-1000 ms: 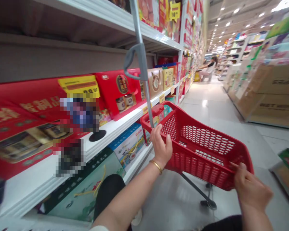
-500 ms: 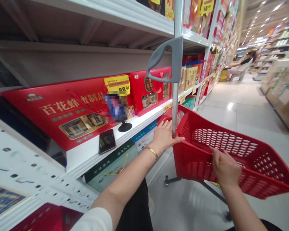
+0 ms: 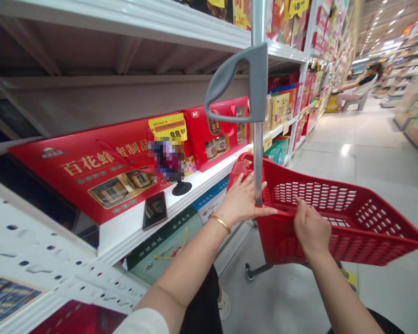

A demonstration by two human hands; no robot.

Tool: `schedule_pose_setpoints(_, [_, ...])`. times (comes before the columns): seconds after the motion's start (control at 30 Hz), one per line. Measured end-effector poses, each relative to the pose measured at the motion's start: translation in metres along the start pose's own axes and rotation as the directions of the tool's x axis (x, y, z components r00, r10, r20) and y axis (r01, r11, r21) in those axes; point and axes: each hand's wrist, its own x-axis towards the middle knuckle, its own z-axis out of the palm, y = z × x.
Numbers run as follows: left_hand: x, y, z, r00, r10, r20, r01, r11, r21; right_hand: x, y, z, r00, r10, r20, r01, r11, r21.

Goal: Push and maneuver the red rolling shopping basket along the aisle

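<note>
A red plastic shopping cart with a perforated basket stands in front of me, slightly to the right. Its upright metal pole carries a grey loop handle. My left hand, a gold bangle at its wrist, lies on the cart's left end at the foot of the pole, fingers spread and thumb stretched along the rim. My right hand is closed over the near side rim; its fingertips are partly hidden inside the basket. Inside the basket, I see no goods in the visible part.
On the white shelf at left are red gift boxes, a dark phone and a blurred-out object on a round black stand. Bags stand beneath. A person sits far down the tiled aisle; more shelving lines the right.
The cart has turned a little, its far right end swinging away from me. My right hand has moved slightly left and up with the rim; my left hand stays at the pole's foot.
</note>
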Motion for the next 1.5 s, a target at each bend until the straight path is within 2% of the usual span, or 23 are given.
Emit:
schedule_pose_setpoints(0.13, [0.001, 0.013, 0.0, 0.999, -0.027, -0.026, 0.027, 0.999, 0.019, 0.004, -0.053, 0.006, 0.995, -0.098, 0.008, 0.091, 0.95, 0.299])
schedule_pose_setpoints(0.2, [0.003, 0.014, -0.001, 0.999, -0.022, -0.025, 0.023, 0.999, 0.026, 0.008, -0.068, 0.007, 0.996, -0.082, 0.018, 0.071, 0.935, 0.347])
schedule_pose_setpoints(0.27, [0.004, 0.014, -0.002, 1.0, -0.011, -0.016, 0.011, 1.0, 0.022, 0.012, -0.066, 0.007, 0.994, -0.07, 0.082, 0.042, 0.952, 0.304])
schedule_pose_setpoints(0.37, [0.003, 0.014, -0.003, 1.0, 0.0, 0.003, 0.0, 1.0, -0.002, 0.017, -0.037, 0.005, 0.975, -0.103, 0.195, 0.07, 0.983, 0.167])
schedule_pose_setpoints(0.43, [0.001, 0.018, -0.004, 1.0, -0.009, 0.013, 0.009, 1.0, -0.023, 0.017, -0.014, 0.002, 0.978, -0.073, 0.197, 0.056, 0.994, 0.093])
schedule_pose_setpoints(0.5, [-0.001, 0.025, -0.004, 0.999, -0.025, 0.028, 0.026, 0.999, -0.037, 0.014, -0.002, -0.004, 0.984, -0.01, 0.18, -0.003, 0.998, 0.069])
schedule_pose_setpoints(0.6, [-0.007, 0.039, -0.005, 0.998, -0.063, 0.012, 0.063, 0.998, -0.028, 0.006, -0.012, -0.012, 0.979, -0.023, 0.202, -0.016, 0.982, 0.187])
schedule_pose_setpoints(0.7, [-0.016, 0.055, -0.009, 0.996, -0.088, -0.001, 0.088, 0.996, 0.003, -0.005, -0.034, -0.02, 0.974, -0.161, 0.161, 0.092, 0.926, 0.366])
schedule_pose_setpoints(0.77, [-0.023, 0.063, -0.013, 0.996, -0.088, -0.002, 0.088, 0.996, 0.025, -0.012, -0.041, -0.027, 0.966, -0.227, 0.12, 0.162, 0.901, 0.403])
schedule_pose_setpoints(0.83, [-0.029, 0.068, -0.017, 0.997, -0.073, -0.002, 0.073, 0.996, 0.043, -0.017, -0.039, -0.034, 0.964, -0.25, 0.092, 0.201, 0.908, 0.368])
schedule_pose_setpoints(0.97, [-0.04, 0.068, -0.024, 1.0, 0.002, 0.018, -0.003, 0.998, 0.066, -0.029, -0.038, -0.042, 0.962, -0.271, 0.039, 0.248, 0.923, 0.294])
schedule_pose_setpoints(1.07, [-0.046, 0.061, -0.026, 0.998, 0.061, 0.031, -0.063, 0.994, 0.089, -0.038, -0.047, -0.043, 0.917, -0.398, 0.03, 0.368, 0.872, 0.323])
schedule_pose_setpoints(1.17, [-0.053, 0.053, -0.027, 0.998, 0.059, 0.0, -0.059, 0.991, 0.118, -0.043, -0.052, -0.042, 0.87, -0.494, 0.009, 0.469, 0.831, 0.3])
schedule_pose_setpoints(1.23, [-0.056, 0.051, -0.027, 0.999, 0.026, -0.033, -0.021, 0.991, 0.132, -0.044, -0.051, -0.041, 0.881, -0.474, -0.007, 0.46, 0.851, 0.254])
schedule_pose_setpoints(1.37, [-0.057, 0.055, -0.027, 0.996, -0.029, -0.088, 0.04, 0.99, 0.132, -0.047, -0.051, -0.038, 0.958, -0.281, -0.047, 0.285, 0.94, 0.186])
schedule_pose_setpoints(1.43, [-0.056, 0.06, -0.026, 0.992, -0.055, -0.114, 0.068, 0.99, 0.12, -0.05, -0.054, -0.037, 0.957, -0.288, -0.041, 0.29, 0.932, 0.216])
schedule_pose_setpoints(1.5, [-0.055, 0.063, -0.026, 0.985, -0.094, -0.142, 0.109, 0.988, 0.107, -0.053, -0.058, -0.036, 0.92, -0.391, -0.023, 0.383, 0.886, 0.26])
